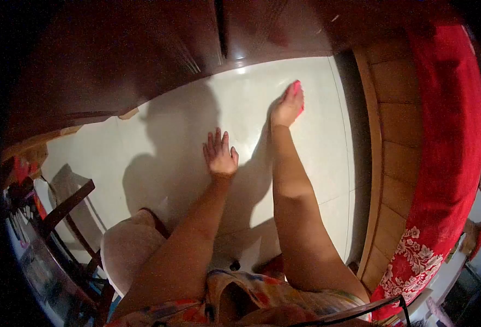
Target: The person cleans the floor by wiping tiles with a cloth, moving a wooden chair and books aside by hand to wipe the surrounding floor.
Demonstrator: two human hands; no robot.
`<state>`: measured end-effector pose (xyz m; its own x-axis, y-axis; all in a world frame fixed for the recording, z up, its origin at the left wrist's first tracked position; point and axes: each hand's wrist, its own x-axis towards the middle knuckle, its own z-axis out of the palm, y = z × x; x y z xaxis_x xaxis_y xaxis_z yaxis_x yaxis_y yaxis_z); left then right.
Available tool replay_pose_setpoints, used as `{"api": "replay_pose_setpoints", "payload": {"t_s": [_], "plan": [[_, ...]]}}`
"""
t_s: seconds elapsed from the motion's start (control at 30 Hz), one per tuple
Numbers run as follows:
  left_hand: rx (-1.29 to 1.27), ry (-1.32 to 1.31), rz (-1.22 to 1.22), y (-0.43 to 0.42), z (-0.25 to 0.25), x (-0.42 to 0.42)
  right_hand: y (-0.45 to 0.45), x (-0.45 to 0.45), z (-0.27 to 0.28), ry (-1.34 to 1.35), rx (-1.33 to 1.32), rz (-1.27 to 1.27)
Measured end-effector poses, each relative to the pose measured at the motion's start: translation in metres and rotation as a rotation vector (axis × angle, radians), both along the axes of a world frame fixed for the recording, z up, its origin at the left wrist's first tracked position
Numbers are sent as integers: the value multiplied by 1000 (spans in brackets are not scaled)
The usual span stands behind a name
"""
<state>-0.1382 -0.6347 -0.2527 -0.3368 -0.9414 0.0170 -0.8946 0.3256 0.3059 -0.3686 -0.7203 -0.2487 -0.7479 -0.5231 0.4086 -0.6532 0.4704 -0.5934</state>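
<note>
My left hand (221, 157) is open over the pale tiled floor (186, 125), palm down with its fingers spread. Whether it presses on the tile I cannot tell. Farther forward and to the right, my right hand (287, 111) is on a bright pink cloth (300, 111). Only the cloth's edges show, past the fingertips and along the right side of the hand; the rest is hidden under the fingers. Both arms reach forward from a patterned garment (251, 291).
A dark red-brown wooden cabinet (158, 49) borders the floor ahead. On the right stands a wooden bed-like frame (375, 163) under a red cover (447, 141) with white flowers. Dark chair-like bars (68, 207) are at left. Shadows fall across the tiles.
</note>
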Motion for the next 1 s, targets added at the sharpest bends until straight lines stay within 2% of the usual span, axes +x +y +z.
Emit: {"api": "replay_pose_setpoints", "payload": {"t_s": [0.03,0.17,0.3,0.33,0.37,0.53,0.63,0.73,0.83,0.87,0.9,0.93,0.97,1.0], "plan": [[12,-16,8,-1,1,1,-9,10,0,-48,33,84],[-27,-20,-8,2,-4,2,-44,45,-19,90,72,305],[-19,-50,-5,0,5,-1,-60,80,-35,3,57,679],[-23,-53,-3,1,6,-2,-59,91,-28,-47,108,749],[-25,-57,-2,2,8,-2,-53,101,-20,17,61,770],[-29,-23,11,2,2,-1,-26,123,-13,-260,76,1046],[-75,15,27,3,-7,0,-1,117,1,-313,213,1148],[-76,24,21,2,-8,1,22,111,2,-75,113,1132],[-80,14,18,0,-6,0,31,89,2,-207,42,1144],[-86,8,22,2,-6,0,33,84,1,-132,-37,970],[-70,8,18,2,-4,0,34,74,3,-81,93,819],[-56,8,14,2,-3,0,35,73,12,1,104,576],[-44,6,7,1,-1,0,31,66,21,-15,285,430],[-35,-4,7,0,0,0,32,45,-21,33,189,472]]}}
